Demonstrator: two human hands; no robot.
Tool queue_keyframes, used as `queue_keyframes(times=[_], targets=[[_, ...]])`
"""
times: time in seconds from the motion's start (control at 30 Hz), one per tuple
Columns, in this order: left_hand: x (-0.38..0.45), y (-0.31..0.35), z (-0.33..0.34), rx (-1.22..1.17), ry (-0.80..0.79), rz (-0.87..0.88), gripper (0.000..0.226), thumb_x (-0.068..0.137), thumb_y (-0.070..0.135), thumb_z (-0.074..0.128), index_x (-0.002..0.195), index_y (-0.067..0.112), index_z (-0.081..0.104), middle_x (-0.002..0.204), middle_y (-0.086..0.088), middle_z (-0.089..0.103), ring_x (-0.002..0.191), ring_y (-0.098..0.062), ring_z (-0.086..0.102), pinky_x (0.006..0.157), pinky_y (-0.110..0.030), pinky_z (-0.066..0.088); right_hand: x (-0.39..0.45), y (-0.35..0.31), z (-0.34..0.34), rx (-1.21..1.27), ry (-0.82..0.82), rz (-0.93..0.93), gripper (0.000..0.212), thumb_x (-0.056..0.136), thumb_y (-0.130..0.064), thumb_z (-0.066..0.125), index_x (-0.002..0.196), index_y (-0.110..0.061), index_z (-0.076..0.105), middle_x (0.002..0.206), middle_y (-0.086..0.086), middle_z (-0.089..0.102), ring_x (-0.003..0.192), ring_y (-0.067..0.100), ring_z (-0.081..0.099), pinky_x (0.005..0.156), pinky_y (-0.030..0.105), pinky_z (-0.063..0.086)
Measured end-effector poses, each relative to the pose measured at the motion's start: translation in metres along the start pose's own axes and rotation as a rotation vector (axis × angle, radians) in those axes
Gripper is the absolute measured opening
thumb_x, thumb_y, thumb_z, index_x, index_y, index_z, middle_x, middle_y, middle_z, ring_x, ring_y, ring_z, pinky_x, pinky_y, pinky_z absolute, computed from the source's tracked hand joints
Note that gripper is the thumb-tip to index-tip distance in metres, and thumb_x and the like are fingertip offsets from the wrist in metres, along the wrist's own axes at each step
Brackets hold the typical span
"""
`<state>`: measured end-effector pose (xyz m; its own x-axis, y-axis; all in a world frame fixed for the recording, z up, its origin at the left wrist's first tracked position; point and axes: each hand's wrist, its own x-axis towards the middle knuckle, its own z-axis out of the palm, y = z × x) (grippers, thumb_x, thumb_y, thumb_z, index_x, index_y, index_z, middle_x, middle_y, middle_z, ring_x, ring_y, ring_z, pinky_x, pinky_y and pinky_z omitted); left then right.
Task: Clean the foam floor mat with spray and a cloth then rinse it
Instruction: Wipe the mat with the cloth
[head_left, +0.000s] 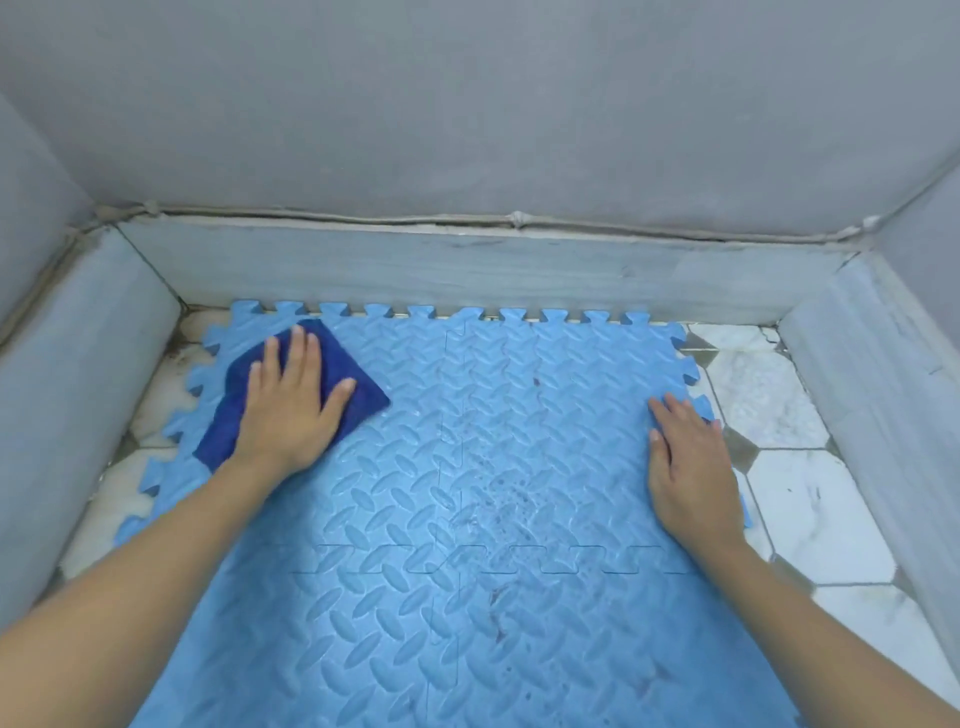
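A light blue foam floor mat (467, 441) of interlocking tiles with a raised tread pattern covers the floor in front of me. Wet droplets and dark specks show near its middle. A dark blue cloth (363, 387) lies on the mat's far left corner, and my left hand (291, 400) presses flat on top of it with fingers spread. At the mat's right edge my right hand (685, 462) rests flat on the foam, fingers together, holding nothing. No spray bottle is in view.
White tiled floor (810, 499) with dark grout shows to the right and left of the mat. A low grey stone curb (467, 275) runs along the back and both sides, with grey walls (467, 104) above it.
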<state>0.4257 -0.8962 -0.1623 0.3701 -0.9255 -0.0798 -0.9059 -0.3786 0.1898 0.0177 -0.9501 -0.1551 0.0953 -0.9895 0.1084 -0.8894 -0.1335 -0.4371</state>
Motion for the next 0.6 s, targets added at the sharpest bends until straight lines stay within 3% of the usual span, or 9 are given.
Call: queue_keyframes(times=[0.07,0.13,0.27,0.37,0.43,0.47,0.6], targets=[[0.012,-0.014,-0.004,0.006,-0.024,-0.234,0.084,0.091,0.065,0.012,0.153,0.009,0.007,0.161,-0.01,0.0,0.146,-0.035,-0.003,0.118,-0.05,0.003,0.001,0.001,0.0,-0.041,0.009,-0.024,0.051,0.095,-0.025,0.031,0.138,-0.008,0.052,0.148,0.011,0.047,0.143,0.029,0.034,0.119,0.047,0.012],[0.001,0.0,-0.003,0.033,-0.024,-0.202,0.085,0.091,0.067,0.011,0.153,0.01,0.006,0.161,-0.01,-0.001,0.147,-0.034,-0.005,0.119,-0.048,0.002,0.002,0.0,0.0,-0.029,-0.005,-0.01,0.051,0.095,-0.025,0.031,0.138,-0.006,0.051,0.148,0.013,0.046,0.143,0.031,0.034,0.119,0.048,0.016],[-0.046,0.053,0.005,0.016,-0.062,0.187,0.081,0.09,0.066,0.005,0.153,0.017,0.0,0.161,0.003,-0.008,0.147,-0.022,-0.015,0.12,-0.041,-0.003,0.003,0.005,0.004,-0.015,0.01,-0.029,0.051,0.095,-0.027,0.031,0.136,-0.005,0.052,0.147,0.015,0.047,0.141,0.033,0.036,0.119,0.047,0.021],[-0.06,0.076,0.007,0.03,-0.183,0.567,0.071,0.093,0.059,0.002,0.154,0.023,0.002,0.16,0.009,-0.008,0.146,-0.015,-0.016,0.119,-0.04,-0.003,0.004,0.01,0.004,-0.024,0.016,-0.028,0.054,0.095,-0.031,0.03,0.136,-0.005,0.053,0.146,0.017,0.048,0.139,0.034,0.038,0.118,0.049,0.023],[-0.036,0.064,0.002,0.024,-0.175,0.655,0.059,0.098,0.051,0.007,0.153,0.03,0.007,0.16,0.013,-0.003,0.147,-0.012,-0.009,0.119,-0.039,-0.005,0.006,0.012,0.006,-0.032,0.01,-0.046,0.058,0.094,-0.035,0.027,0.135,-0.003,0.053,0.144,0.02,0.048,0.138,0.037,0.039,0.117,0.052,0.025],[-0.021,0.053,0.0,0.008,-0.151,0.58,0.055,0.099,0.048,0.012,0.153,0.033,0.009,0.16,0.013,-0.002,0.147,-0.012,-0.007,0.119,-0.04,-0.005,0.008,0.014,0.007,-0.041,0.004,-0.054,0.06,0.093,-0.037,0.026,0.135,-0.003,0.052,0.144,0.021,0.048,0.138,0.038,0.039,0.117,0.053,0.025],[0.028,0.014,-0.001,0.017,-0.007,-0.017,0.061,0.096,0.057,0.022,0.152,0.038,0.007,0.161,0.005,-0.006,0.147,-0.022,-0.012,0.117,-0.048,-0.01,0.011,0.014,0.013,-0.056,0.009,-0.062,0.061,0.092,-0.038,0.026,0.134,-0.003,0.052,0.143,0.021,0.048,0.136,0.039,0.04,0.116,0.053,0.026]])
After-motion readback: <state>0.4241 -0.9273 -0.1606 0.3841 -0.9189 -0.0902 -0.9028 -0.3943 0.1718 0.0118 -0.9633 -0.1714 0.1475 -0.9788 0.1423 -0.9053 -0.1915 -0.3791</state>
